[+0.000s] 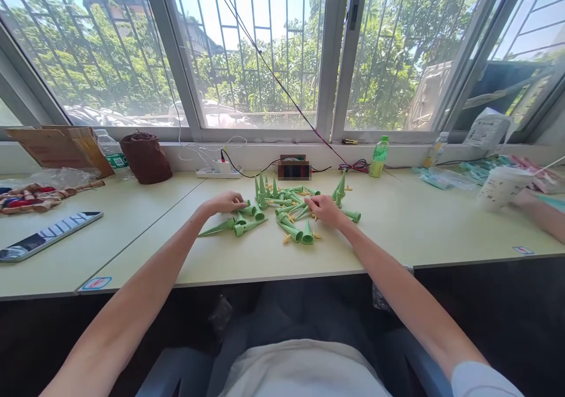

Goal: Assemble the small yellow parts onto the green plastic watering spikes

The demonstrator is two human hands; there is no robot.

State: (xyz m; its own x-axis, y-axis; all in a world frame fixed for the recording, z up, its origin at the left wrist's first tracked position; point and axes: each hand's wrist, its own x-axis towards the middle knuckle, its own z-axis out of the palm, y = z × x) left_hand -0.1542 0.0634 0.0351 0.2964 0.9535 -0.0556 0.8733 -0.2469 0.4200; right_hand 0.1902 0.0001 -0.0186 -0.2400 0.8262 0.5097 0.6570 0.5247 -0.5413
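A loose pile of green plastic watering spikes (289, 232) with small yellow valves lies on the table in front of me. Some spikes (262, 192) stand point up at the back of the pile; others lie on their sides with hollow ends showing. At the pile's left edge, my left hand (226, 202) has its fingers curled down onto a green spike (249, 210), partly hidden by them. My right hand (325, 210) is over the middle right of the pile, its fingers pinched on a green spike (302, 212); the fingertips hide part of it.
On the left are a phone (48, 236), wooden pieces (35, 200), a brown bag (145, 157) and cardboard (57, 150). A power strip (218, 170) and green bottle (379, 157) stand by the window. At right, a person's arm (541, 212) is beside a white cup (503, 188).
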